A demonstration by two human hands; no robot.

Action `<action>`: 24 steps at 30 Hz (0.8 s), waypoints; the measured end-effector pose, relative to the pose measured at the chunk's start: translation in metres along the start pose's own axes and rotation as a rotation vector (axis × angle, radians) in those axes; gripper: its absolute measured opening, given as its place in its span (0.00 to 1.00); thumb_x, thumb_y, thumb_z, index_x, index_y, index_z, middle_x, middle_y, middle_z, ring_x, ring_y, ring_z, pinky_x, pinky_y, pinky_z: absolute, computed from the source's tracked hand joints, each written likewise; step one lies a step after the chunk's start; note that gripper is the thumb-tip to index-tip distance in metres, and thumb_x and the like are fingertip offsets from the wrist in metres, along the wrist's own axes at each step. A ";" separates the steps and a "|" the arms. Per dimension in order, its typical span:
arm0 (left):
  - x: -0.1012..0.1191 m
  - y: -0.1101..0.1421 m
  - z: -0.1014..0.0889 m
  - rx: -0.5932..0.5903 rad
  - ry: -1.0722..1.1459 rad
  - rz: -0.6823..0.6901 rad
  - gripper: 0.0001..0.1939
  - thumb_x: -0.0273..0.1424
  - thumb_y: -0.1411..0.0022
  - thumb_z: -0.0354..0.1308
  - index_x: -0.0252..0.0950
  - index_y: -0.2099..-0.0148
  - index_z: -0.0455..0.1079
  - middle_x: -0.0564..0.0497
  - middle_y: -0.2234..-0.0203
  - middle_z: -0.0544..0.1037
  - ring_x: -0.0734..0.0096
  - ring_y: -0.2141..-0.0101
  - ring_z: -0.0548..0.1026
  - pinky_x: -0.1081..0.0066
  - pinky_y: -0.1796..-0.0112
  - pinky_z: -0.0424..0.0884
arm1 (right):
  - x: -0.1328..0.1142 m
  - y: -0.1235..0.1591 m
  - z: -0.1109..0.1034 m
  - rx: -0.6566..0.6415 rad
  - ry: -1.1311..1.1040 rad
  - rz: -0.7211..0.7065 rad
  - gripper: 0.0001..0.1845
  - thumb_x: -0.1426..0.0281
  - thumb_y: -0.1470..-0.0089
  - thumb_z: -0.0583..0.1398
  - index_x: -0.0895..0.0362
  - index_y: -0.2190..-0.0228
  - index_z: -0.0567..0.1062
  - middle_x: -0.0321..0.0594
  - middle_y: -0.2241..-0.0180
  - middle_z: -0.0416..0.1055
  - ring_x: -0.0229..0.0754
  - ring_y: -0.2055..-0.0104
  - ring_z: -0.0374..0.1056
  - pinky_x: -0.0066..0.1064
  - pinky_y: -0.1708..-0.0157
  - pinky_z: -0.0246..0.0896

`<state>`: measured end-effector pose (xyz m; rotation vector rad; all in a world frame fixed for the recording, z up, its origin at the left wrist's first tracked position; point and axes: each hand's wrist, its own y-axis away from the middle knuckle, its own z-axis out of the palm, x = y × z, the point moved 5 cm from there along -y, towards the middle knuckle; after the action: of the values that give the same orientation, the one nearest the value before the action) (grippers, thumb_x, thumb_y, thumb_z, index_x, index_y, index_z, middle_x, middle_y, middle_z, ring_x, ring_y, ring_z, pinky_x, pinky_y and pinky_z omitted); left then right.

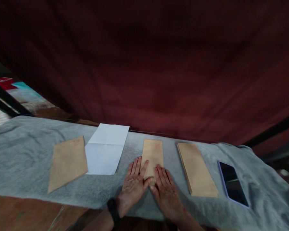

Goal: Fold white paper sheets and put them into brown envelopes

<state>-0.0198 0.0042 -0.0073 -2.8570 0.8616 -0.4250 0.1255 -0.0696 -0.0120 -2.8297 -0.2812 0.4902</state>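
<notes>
A narrow brown envelope [153, 153] lies lengthwise on the grey cloth [21, 157] in the middle of the table. My left hand [134, 186] rests flat on its near left corner, fingers stretched out and apart. My right hand [165, 192] lies flat beside it on the envelope's near right end, fingers extended. The two thumbs almost touch. A dark band circles my left wrist. Neither hand holds anything.
A creased white sheet of paper [107, 148] lies left of the hands, and a wider brown envelope [67, 163] beyond it. A stack of brown envelopes [197, 169] and a dark phone [233, 183] lie to the right. A dark red curtain [159, 64] hangs behind.
</notes>
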 end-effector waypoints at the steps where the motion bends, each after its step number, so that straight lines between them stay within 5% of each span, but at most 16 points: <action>1: -0.001 0.000 0.000 0.005 -0.003 -0.011 0.38 0.53 0.31 0.48 0.42 0.26 0.48 0.40 0.29 0.52 0.48 0.30 0.51 0.47 0.34 0.52 | 0.003 0.001 0.001 0.018 0.000 0.014 0.35 0.58 0.30 0.50 0.56 0.29 0.48 0.46 0.30 0.49 0.53 0.29 0.51 0.53 0.31 0.47; 8: 0.003 -0.005 -0.004 -0.109 0.154 -0.053 0.38 0.47 0.31 0.52 0.38 0.26 0.49 0.37 0.29 0.53 0.42 0.31 0.51 0.41 0.36 0.52 | 0.013 0.005 0.014 0.135 0.042 0.049 0.39 0.54 0.33 0.53 0.56 0.29 0.48 0.47 0.30 0.49 0.58 0.31 0.55 0.54 0.33 0.52; 15: 0.013 -0.018 -0.005 -0.079 0.826 -0.338 0.48 0.25 0.46 0.59 0.35 0.26 0.44 0.38 0.35 0.62 0.54 0.39 0.65 0.59 0.41 0.66 | 0.007 0.003 0.020 0.226 0.098 -0.011 0.47 0.49 0.36 0.53 0.62 0.29 0.43 0.56 0.30 0.46 0.66 0.33 0.56 0.60 0.34 0.50; 20: 0.027 -0.022 -0.007 0.064 1.269 -0.413 0.52 0.27 0.48 0.64 0.40 0.26 0.43 0.41 0.31 0.58 0.52 0.34 0.59 0.55 0.37 0.60 | 0.010 0.000 0.025 0.314 0.097 -0.016 0.47 0.50 0.36 0.50 0.64 0.29 0.40 0.59 0.29 0.44 0.70 0.33 0.54 0.64 0.35 0.49; 24: 0.037 -0.026 -0.022 0.010 1.689 -0.474 0.49 0.42 0.39 0.63 0.41 0.25 0.39 0.38 0.39 0.68 0.54 0.42 0.71 0.57 0.45 0.69 | 0.044 -0.004 0.022 0.270 -0.111 0.014 0.36 0.56 0.34 0.46 0.62 0.32 0.57 0.56 0.33 0.57 0.66 0.33 0.56 0.64 0.34 0.46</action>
<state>0.0163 0.0039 0.0276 -2.0172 0.1172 -2.9013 0.1576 -0.0511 -0.0442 -2.5485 -0.1998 0.6380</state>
